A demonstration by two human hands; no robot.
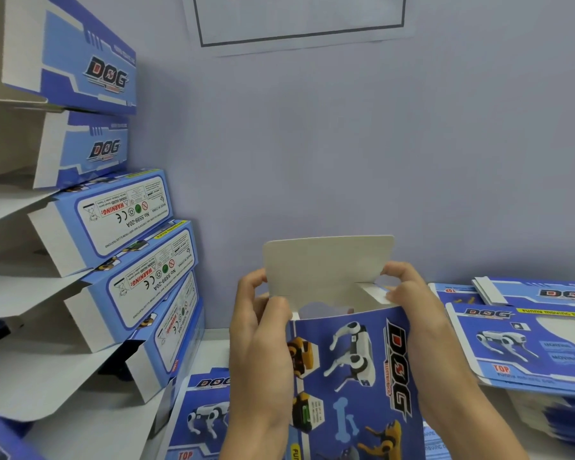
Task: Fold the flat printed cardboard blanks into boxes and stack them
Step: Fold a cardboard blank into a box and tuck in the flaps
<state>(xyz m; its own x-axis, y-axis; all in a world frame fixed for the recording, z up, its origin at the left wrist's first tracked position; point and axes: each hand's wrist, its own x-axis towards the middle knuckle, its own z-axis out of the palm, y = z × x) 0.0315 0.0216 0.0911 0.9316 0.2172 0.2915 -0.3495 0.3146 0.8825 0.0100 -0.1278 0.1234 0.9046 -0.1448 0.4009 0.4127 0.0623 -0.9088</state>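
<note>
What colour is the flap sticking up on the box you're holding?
Plain white-grey, unprinted, on the flap of the blue box; head view.

White table [213, 340] under flat blanks [525, 343] and stacked boxes [140, 283]

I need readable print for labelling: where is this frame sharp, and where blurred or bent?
Head view: sharp on the box the hands hold; soft at the flat blanks on the right; smeared in the bottom corners; the stacked boxes lean from wide-angle distortion; lighting even, no glare.
</note>
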